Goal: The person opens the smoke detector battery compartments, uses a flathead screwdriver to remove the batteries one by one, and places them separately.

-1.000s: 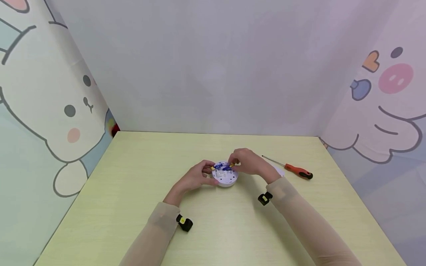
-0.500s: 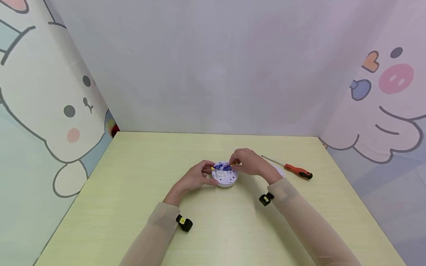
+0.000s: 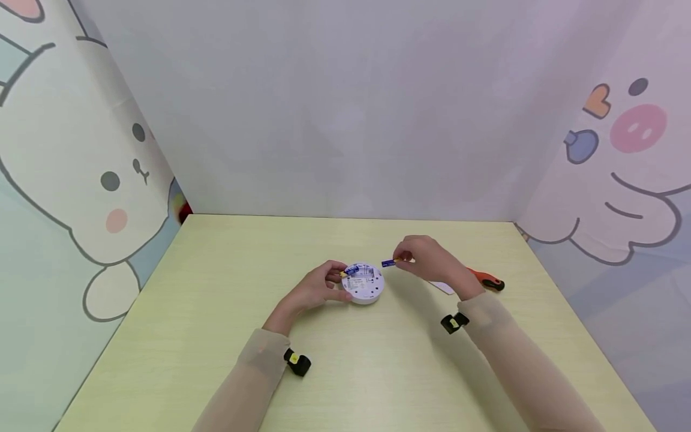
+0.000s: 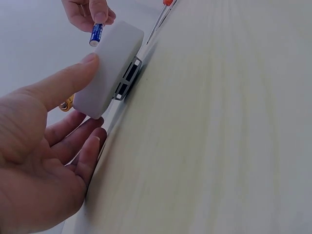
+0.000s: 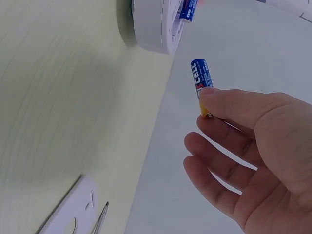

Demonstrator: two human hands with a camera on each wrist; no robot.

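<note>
A round white device [image 3: 364, 293] with an open battery compartment lies on the table. My left hand [image 3: 317, 284] holds its rim, the thumb at the near side and the fingers round the left edge. One blue-and-yellow AAA-size battery [image 3: 351, 271] is at the compartment, its yellow end poking out beside my left fingers; it also appears in the right wrist view as a blue battery [image 5: 188, 9]. My right hand [image 3: 426, 259] pinches a second battery [image 5: 202, 80] by its yellow end, thumb against fingertip, just right of the device and apart from it.
A flat white plate [image 5: 73, 207] with cutouts lies right of the device, partly beneath my right forearm. Beside it is a screwdriver [image 3: 490, 281] with an orange-and-black handle, its shaft hidden by my arm in the head view. The pale wooden table [image 3: 259, 246] ends at a curtain.
My right hand has lifted one battery out of the device's compartment and moved it to the right. The left hand keeps its hold on the device.
</note>
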